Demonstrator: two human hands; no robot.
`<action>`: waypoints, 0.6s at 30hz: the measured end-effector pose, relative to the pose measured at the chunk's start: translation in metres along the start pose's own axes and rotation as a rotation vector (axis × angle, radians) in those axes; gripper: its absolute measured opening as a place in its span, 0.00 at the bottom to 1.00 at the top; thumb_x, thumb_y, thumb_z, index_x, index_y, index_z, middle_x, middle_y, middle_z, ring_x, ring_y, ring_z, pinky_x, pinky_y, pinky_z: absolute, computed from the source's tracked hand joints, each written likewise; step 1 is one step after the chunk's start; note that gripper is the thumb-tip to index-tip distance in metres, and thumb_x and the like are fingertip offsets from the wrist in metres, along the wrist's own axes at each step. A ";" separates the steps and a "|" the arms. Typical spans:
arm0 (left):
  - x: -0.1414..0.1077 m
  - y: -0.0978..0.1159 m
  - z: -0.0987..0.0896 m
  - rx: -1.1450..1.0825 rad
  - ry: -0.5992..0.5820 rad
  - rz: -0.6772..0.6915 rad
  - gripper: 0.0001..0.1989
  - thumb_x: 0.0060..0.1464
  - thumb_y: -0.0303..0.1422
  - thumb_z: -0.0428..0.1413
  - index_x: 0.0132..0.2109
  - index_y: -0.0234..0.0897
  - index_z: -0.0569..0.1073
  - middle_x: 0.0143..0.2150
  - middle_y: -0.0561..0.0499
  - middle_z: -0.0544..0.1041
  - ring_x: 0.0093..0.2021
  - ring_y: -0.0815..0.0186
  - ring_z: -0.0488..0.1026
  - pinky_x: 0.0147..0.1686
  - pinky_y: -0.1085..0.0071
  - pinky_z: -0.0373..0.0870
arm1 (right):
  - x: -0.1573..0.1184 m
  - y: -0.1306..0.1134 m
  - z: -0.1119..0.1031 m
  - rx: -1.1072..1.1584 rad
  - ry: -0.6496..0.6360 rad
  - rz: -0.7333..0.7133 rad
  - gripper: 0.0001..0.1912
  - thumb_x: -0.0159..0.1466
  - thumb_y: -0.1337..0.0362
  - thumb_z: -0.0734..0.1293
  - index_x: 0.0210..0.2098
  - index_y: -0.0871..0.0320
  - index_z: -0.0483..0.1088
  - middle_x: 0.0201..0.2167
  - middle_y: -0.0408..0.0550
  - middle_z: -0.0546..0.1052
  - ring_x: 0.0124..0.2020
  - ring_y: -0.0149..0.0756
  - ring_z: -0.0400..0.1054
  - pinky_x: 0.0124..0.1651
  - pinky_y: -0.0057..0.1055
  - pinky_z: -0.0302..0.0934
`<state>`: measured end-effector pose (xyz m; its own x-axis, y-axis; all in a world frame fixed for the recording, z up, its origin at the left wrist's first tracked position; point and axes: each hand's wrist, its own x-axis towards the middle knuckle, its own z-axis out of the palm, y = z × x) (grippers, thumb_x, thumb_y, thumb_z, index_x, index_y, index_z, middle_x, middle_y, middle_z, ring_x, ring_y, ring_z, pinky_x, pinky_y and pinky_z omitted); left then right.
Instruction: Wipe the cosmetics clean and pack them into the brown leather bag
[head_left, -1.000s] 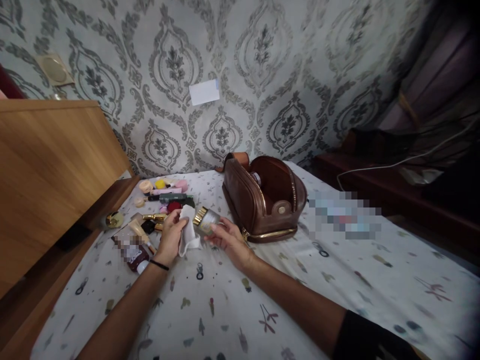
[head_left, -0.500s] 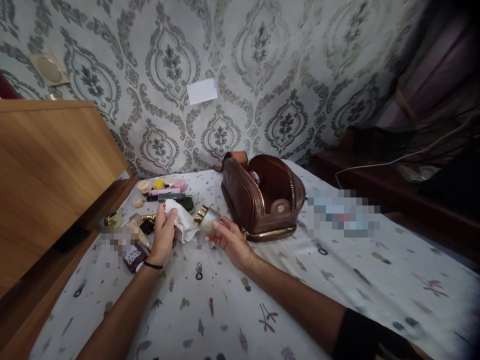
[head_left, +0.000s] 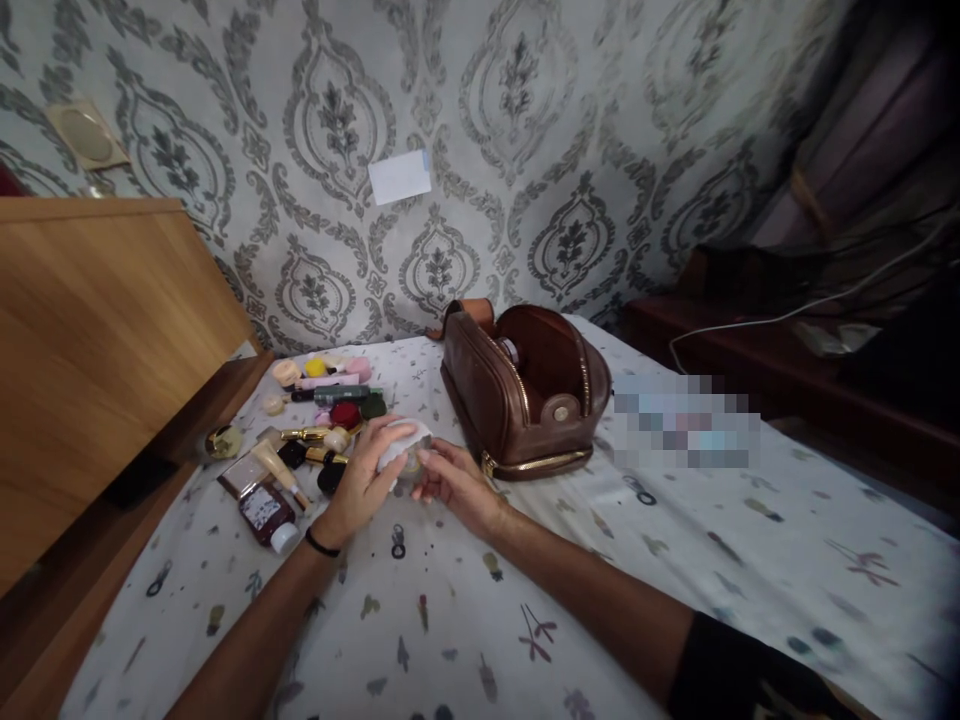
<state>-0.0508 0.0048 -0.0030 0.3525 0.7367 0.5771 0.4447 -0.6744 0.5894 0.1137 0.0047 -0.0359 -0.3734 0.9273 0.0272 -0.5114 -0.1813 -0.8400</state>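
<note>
Sitting in right hand (head_left: 463,490) grip: jar (head_left: 415,464), left hand (head_left: 361,486) holding cloth (head_left: 391,453) against it.

Jar (head_left: 413,464): partly hidden by white cloth (head_left: 397,452)
Bottle label (head_left: 263,507): illegible
Pixelated items (head_left: 686,425): blurred beyond naming
Wooden cabinet (head_left: 105,350): cut by left edge

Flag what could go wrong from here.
The clear jar might slip: the right grip appears to hold it at one side, and the white cloth against it could drag. The left grip could also bump the black round item close beside it.
</note>
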 end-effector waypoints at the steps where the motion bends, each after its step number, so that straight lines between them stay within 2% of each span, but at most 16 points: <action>1: -0.001 0.000 0.000 0.033 0.012 0.004 0.15 0.63 0.38 0.50 0.53 0.39 0.72 0.52 0.43 0.72 0.55 0.59 0.68 0.55 0.62 0.63 | 0.000 0.000 0.000 -0.024 -0.011 0.000 0.24 0.52 0.50 0.75 0.38 0.59 0.67 0.20 0.39 0.73 0.19 0.30 0.71 0.21 0.23 0.59; 7: -0.002 0.003 0.001 0.121 0.105 -0.094 0.13 0.65 0.37 0.44 0.46 0.38 0.71 0.42 0.46 0.74 0.45 0.60 0.71 0.47 0.66 0.65 | -0.002 0.001 0.003 -0.171 -0.026 -0.057 0.22 0.52 0.51 0.75 0.39 0.58 0.69 0.24 0.38 0.72 0.20 0.31 0.71 0.22 0.25 0.59; 11: 0.001 0.005 0.002 0.079 0.129 -0.215 0.16 0.65 0.41 0.43 0.38 0.38 0.70 0.34 0.50 0.73 0.36 0.63 0.70 0.38 0.68 0.65 | -0.005 -0.001 0.004 -0.261 0.000 -0.099 0.23 0.50 0.55 0.76 0.41 0.55 0.69 0.29 0.39 0.72 0.23 0.30 0.69 0.25 0.27 0.61; 14: 0.001 0.001 0.003 -0.058 0.150 -0.360 0.20 0.63 0.48 0.45 0.31 0.39 0.67 0.24 0.55 0.67 0.26 0.67 0.66 0.28 0.71 0.63 | -0.005 0.000 0.002 -0.390 0.024 -0.173 0.26 0.50 0.58 0.77 0.46 0.53 0.68 0.31 0.40 0.73 0.29 0.32 0.69 0.31 0.28 0.63; 18: -0.002 -0.007 0.008 -0.379 0.142 -0.593 0.26 0.57 0.57 0.48 0.28 0.38 0.67 0.17 0.59 0.62 0.13 0.72 0.57 0.13 0.74 0.53 | -0.006 0.005 -0.003 -0.672 0.030 -0.366 0.31 0.52 0.61 0.76 0.53 0.52 0.66 0.47 0.48 0.73 0.41 0.38 0.69 0.42 0.35 0.65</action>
<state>-0.0480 0.0085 -0.0122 0.0179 0.9883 0.1514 0.2020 -0.1518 0.9675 0.1152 -0.0011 -0.0419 -0.2445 0.9000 0.3608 -0.0144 0.3687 -0.9294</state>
